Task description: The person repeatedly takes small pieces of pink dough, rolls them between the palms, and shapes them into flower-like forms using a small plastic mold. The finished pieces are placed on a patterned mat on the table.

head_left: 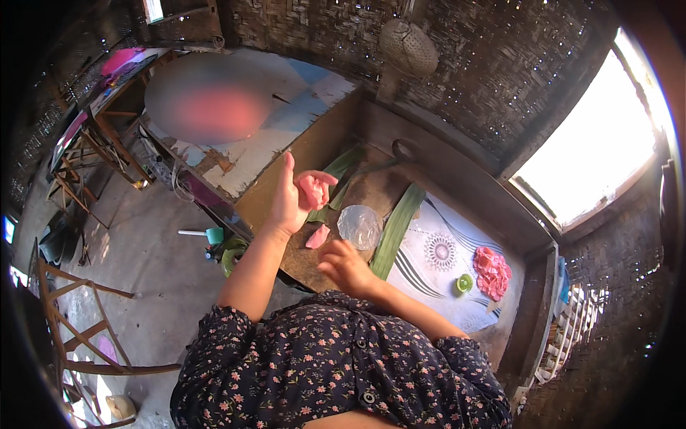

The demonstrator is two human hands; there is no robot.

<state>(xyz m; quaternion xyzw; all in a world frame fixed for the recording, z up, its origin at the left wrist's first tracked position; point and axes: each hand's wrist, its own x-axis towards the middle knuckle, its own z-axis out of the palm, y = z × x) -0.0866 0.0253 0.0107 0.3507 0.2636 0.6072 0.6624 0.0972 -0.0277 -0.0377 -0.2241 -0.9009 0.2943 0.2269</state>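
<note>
My left hand [289, 204] is raised over the brown work surface [300, 264]. Its thumb points up and its fingers curl round a soft pink lump [313, 191] that looks like dough. My right hand [346, 268] hovers lower, near the surface's front edge, with loosely bent fingers and nothing visible in them. Just beyond it lies a round of clear plastic [359, 227]. A smaller pink piece [318, 237] rests between the hands. Long strips of green leaf lie about: one leaf strip [399, 232] right of the plastic, another leaf strip [346, 166] behind my left hand.
On a patterned white cloth [429, 239] to the right sit a heap of pink pieces [492, 273] and a small green cup [463, 284]. A raised wooden side [457, 146] borders the back. A wooden chair [89, 329] stands at left. Something pink at upper left is blurred.
</note>
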